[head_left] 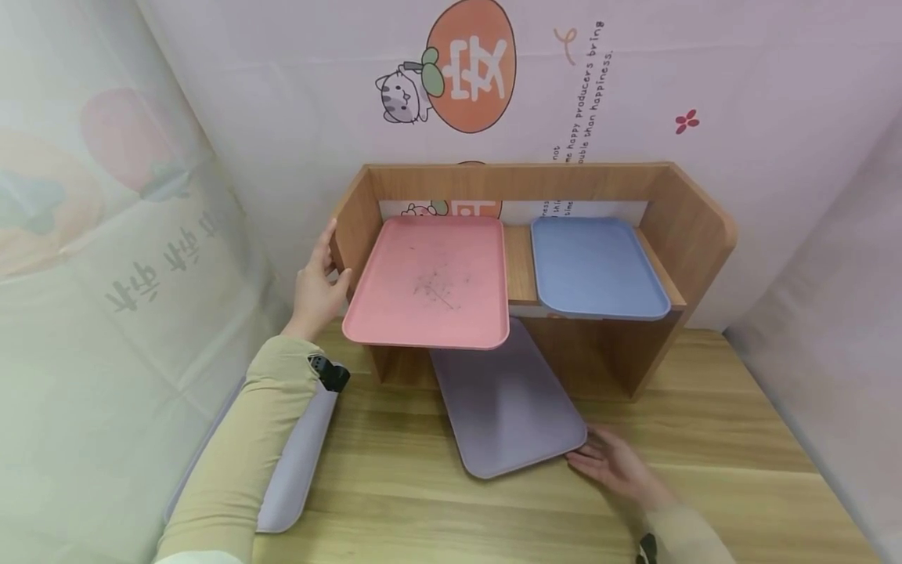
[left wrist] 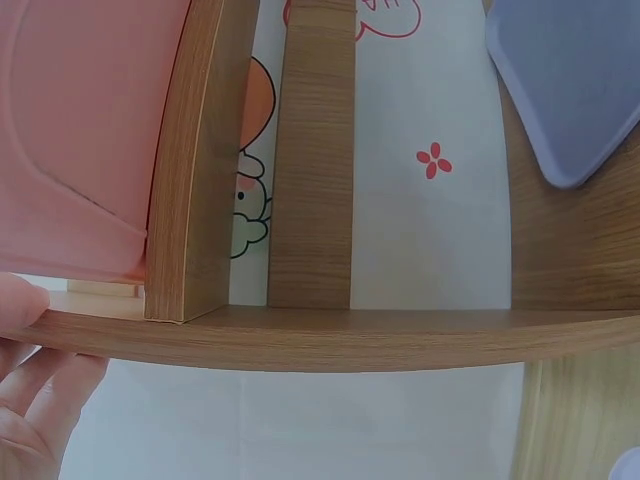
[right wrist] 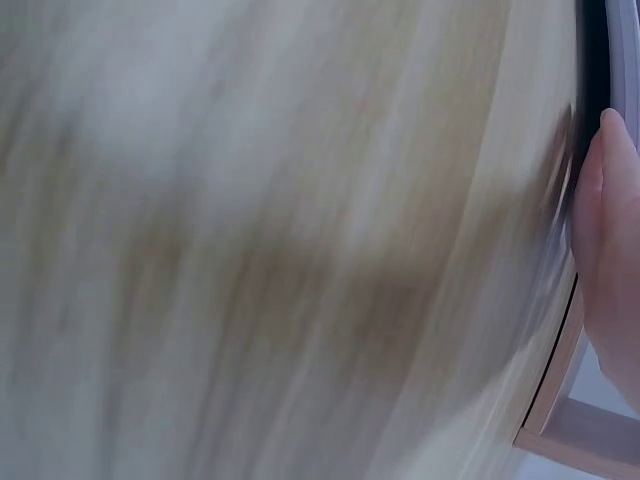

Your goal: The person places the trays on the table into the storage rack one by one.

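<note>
In the head view, my left hand (head_left: 320, 286) grips the left side panel of a wooden desktop shelf (head_left: 517, 184). The left wrist view has the thumb on one face of that panel and fingers on the other. At the lower right, my right hand (head_left: 616, 470) touches the near right corner of a purple tray (head_left: 507, 399), its fingers fairly straight along the edge. This tray slants, its far end inside the shelf's lower space and partly hidden by a pink tray (head_left: 437, 274). The pink tray, bearing a dark plant print, lies on the upper board beside a blue tray (head_left: 599, 266).
Another light purple tray (head_left: 299, 462) lies on the wooden table (head_left: 395, 486) at the left, partly covered by my left sleeve. Printed cloth (head_left: 282, 94) hangs behind the shelf and along both sides. Both upper trays jut past the board's front edge.
</note>
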### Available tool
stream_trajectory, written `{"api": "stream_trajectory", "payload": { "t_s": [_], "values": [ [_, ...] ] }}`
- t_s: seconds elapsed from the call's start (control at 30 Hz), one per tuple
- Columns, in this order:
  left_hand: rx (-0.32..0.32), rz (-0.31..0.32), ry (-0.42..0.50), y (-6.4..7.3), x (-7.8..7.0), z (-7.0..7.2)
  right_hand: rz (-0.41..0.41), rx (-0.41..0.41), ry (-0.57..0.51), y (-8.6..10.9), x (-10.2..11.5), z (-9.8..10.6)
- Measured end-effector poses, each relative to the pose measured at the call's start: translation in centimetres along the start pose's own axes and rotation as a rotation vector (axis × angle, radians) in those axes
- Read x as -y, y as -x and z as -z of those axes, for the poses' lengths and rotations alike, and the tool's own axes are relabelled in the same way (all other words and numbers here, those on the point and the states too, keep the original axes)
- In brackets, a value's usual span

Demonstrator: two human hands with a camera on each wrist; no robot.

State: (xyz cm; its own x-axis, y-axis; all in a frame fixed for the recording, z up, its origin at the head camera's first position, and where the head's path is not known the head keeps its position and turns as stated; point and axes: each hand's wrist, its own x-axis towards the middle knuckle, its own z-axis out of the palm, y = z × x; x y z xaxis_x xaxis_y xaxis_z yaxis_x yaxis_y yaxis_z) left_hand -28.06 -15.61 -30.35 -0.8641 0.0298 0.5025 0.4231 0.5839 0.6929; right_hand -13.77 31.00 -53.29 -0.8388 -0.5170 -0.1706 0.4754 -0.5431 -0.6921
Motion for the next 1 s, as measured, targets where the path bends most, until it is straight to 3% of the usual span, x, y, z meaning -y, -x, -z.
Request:
{"api": "stream_trajectory", "payload": {
  "t_s": [0.2,0.73,1.0],
  "values": [
    [0.003,0.0,0.004,-0.1,-0.1,0.0,-0.026,-0.056,0.022,-0.6,-0.3,-0.7],
    [0.005,0.009,0.008,0.1,-0.2,0.1,-0.073,-0.029,-0.023,-4.3,-2.4,-3.9],
    [0.01,0.023,0.005,0.0,-0.1,0.0,-0.08,-0.068,-0.041,-6.1,-3.4,-5.8]
  ]
}}
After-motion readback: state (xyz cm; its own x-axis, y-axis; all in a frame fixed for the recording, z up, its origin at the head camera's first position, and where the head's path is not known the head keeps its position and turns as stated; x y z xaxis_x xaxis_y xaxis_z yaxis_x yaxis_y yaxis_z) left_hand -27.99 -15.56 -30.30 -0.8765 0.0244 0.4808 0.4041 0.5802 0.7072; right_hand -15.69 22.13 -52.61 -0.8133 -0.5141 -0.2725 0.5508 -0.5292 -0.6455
